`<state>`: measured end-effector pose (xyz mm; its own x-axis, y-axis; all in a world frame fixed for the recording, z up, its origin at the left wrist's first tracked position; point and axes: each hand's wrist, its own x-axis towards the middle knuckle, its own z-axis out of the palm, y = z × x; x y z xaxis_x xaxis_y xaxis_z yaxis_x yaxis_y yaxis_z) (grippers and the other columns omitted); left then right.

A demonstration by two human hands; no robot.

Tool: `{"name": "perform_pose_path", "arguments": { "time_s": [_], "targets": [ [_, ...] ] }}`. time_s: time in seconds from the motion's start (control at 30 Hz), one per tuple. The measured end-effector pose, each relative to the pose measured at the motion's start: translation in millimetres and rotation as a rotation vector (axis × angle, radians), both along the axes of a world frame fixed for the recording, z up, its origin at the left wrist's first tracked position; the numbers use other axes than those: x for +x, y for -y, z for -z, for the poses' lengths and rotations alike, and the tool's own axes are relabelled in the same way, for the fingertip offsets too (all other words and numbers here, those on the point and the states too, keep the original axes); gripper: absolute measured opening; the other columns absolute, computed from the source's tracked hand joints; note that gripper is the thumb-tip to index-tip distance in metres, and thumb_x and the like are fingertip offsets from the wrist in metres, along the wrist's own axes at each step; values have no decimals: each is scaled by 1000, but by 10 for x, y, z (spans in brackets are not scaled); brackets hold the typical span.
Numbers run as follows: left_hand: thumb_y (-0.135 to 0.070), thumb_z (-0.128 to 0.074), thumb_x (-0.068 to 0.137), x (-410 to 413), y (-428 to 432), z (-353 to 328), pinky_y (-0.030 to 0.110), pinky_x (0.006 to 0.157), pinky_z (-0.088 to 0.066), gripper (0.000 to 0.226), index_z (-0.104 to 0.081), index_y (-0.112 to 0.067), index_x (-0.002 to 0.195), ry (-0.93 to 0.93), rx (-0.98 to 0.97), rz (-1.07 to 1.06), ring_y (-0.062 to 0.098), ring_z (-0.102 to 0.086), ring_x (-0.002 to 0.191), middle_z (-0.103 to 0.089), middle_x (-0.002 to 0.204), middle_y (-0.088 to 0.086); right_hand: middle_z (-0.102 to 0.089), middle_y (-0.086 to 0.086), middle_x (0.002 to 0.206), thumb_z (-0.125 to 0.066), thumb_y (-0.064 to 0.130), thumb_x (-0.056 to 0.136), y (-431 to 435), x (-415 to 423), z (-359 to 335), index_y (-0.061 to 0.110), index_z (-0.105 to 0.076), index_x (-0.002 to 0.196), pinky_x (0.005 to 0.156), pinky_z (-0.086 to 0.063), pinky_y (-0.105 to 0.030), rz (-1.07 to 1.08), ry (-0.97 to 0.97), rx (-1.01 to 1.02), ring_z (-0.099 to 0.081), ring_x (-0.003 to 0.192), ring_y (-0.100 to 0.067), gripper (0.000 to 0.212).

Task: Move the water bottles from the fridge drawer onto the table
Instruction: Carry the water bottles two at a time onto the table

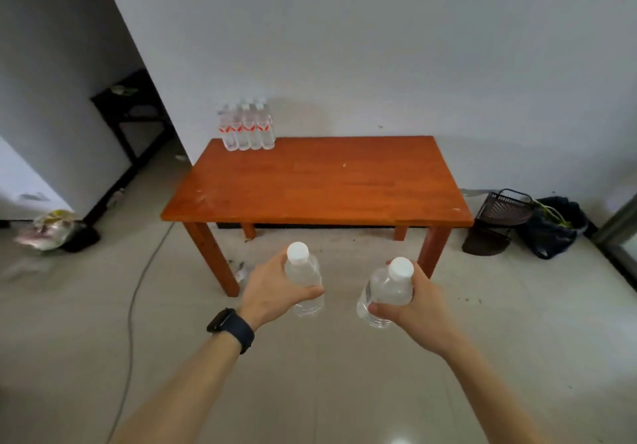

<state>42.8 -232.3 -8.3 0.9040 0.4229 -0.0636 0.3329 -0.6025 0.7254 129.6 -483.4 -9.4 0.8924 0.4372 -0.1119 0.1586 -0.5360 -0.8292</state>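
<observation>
My left hand (272,292) grips a clear water bottle (303,271) with a white cap, held upright above the floor. A second clear bottle (387,288), also white-capped and tilted a little to the left, is held in my right hand (413,309). Both hands hover in front of the near edge of an orange wooden table (317,185). Several water bottles with red labels (246,128) stand packed together on the table's far left corner, against the wall. The fridge drawer is out of view.
A grey cable (132,305) runs across the tiled floor on the left. A dark wire rack (499,216) and a dark bag (551,226) lie right of the table. Bags of rubbish (51,230) sit at the left, near a black side table (131,112).
</observation>
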Motion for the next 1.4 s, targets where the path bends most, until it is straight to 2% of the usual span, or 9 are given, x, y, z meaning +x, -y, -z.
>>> {"name": "perform_pose_path", "arguments": {
  "time_s": [0.13,0.3,0.43,0.6,0.73,0.97,1.07,1.27,1.4],
  "targets": [
    [-58,-85,63,93,-628,96,28,76,-54,56,-53,-40,104,-31,41,-81,3,-61,87,-63,93,-18,-60,19,100,-88,40,63,-633,245,26,43,-46,118,74,-45,-27,-41,-21,-11,-57,92,-2,69],
    [-65,-83,60,440,-1243,236,38,86,-55,66,-53,-40,113,-33,65,-123,11,-62,96,-63,99,-20,-62,17,101,-87,36,62,-1270,709,156,38,-50,118,72,-47,-26,-73,-41,-14,-59,92,-3,67],
    [-67,-83,59,913,-1710,311,39,79,-58,66,-51,-41,111,-21,72,-152,12,-65,88,-63,96,-19,-65,15,102,-86,41,61,-1761,1238,289,42,-49,117,68,-47,-24,-114,-51,-30,-62,92,-5,67],
    [-54,-87,65,1619,-2282,362,28,82,-52,62,-54,-37,115,-18,22,-189,4,-60,95,-62,99,-20,-67,12,94,-86,34,63,-2447,2026,383,39,-52,106,66,-51,-27,-157,-70,-35,-64,85,-7,55],
    [-53,-87,66,2134,-2706,435,17,73,-46,60,-55,-34,114,-37,-2,-207,0,-61,92,-64,98,-18,-67,12,94,-85,35,64,-2965,2596,433,36,-53,103,68,-53,-28,-207,-64,-59,-65,84,-8,51],
    [-56,-85,66,2761,-3452,716,27,84,-52,65,-54,-34,119,-124,-47,-272,6,-62,98,-64,102,-18,-65,11,94,-83,32,67,-3889,3317,568,31,-50,113,69,-54,-28,-322,-71,-145,-64,83,-8,57],
    [-59,-84,64,2968,-3850,875,30,85,-55,70,-53,-33,121,-168,-92,-301,6,-63,97,-65,104,-16,-66,10,98,-83,33,66,-4325,3534,724,29,-49,119,73,-56,-34,-358,-57,-192,-66,87,-15,63],
    [-69,-70,55,3515,-4886,1204,41,84,-60,62,-57,-30,100,-189,-173,-283,13,-69,90,-67,87,-6,-66,8,103,-81,38,70,-5371,3933,1116,26,-46,122,80,-59,-38,-376,-82,-232,-68,89,-16,64],
    [-59,-80,64,3882,-5567,1304,30,80,-60,59,-56,-31,111,-197,-175,-243,9,-68,92,-68,97,-13,-67,9,100,-82,35,73,-6097,4173,1247,23,-45,126,76,-60,-34,-301,-140,-247,-68,87,-13,65]
  ]
}}
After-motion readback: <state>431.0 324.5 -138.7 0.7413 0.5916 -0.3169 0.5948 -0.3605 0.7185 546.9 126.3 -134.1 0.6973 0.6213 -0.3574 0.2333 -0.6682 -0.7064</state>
